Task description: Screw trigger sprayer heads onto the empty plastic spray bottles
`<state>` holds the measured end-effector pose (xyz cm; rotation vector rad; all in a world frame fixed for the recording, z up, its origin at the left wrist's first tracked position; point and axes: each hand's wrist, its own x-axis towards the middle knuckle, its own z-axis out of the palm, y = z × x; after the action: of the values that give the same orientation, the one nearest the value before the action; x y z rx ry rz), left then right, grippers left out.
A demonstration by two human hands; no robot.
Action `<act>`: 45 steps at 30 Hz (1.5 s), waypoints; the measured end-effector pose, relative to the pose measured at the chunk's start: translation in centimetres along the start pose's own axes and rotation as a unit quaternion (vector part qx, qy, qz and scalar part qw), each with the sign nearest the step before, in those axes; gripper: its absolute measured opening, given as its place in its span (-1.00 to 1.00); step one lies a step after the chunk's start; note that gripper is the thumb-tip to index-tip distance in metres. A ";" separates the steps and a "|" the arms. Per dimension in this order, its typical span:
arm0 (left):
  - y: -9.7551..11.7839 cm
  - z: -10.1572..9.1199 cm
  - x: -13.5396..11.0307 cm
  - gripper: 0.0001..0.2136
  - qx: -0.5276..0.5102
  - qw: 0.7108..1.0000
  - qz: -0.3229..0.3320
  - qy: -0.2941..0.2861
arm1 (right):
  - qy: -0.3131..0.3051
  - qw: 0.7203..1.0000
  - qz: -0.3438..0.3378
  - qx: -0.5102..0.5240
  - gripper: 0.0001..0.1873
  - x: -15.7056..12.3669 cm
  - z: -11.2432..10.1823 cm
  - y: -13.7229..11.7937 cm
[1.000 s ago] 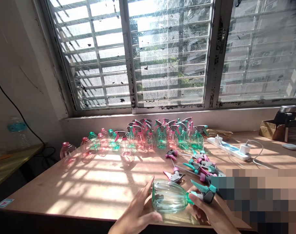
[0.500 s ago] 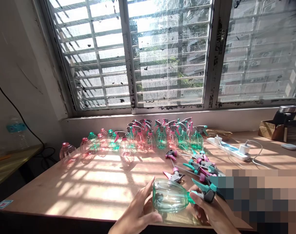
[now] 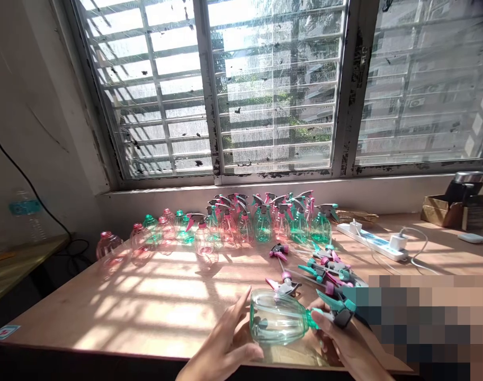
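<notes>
I hold a clear green spray bottle (image 3: 277, 318) on its side over the near edge of the wooden table (image 3: 166, 301). My left hand (image 3: 225, 344) cups its base, fingers stretched up along the glassy body and thumb underneath. My right hand (image 3: 340, 338) is closed round the teal and grey trigger head (image 3: 337, 309) seated at the bottle's neck. A thin dip tube shows inside the bottle.
Loose pink and teal trigger heads (image 3: 321, 267) lie just behind the bottle. Rows of pink and green spray bottles (image 3: 261, 222) stand under the window, several without heads at the left. A white power strip (image 3: 374, 243) and a cardboard box (image 3: 444, 211) sit at the right.
The bottle has turned slightly in my hands, and my left fingers have shifted along its base. Everything else on the table is as before.
</notes>
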<state>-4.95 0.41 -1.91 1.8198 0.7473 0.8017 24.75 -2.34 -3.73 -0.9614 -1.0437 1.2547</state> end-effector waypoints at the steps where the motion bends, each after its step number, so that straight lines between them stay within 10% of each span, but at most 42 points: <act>1: 0.1 0.0 -0.1 -0.12 0.011 1.000 -0.004 0.006 | 0.006 1.000 0.003 -0.004 -0.49 0.0 0.0 0.0; 20: 1.4 -0.2 -0.1 -0.11 0.164 0.986 -0.034 0.010 | 0.012 0.999 0.000 -0.036 -0.53 0.2 -0.7 1.1; 29: 0.1 0.1 -0.1 -0.07 0.016 1.000 -0.003 -0.009 | 0.017 1.000 -0.001 -0.001 -0.55 0.1 -0.3 0.7; 45: 1.3 0.0 0.0 -0.03 0.094 0.995 -0.031 -0.008 | 0.020 0.999 0.010 -0.033 -0.49 -0.2 -0.1 0.3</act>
<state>-4.72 -0.02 -0.75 1.9572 0.8904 0.6947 24.72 -2.52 -4.04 -1.0464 -1.0519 1.2187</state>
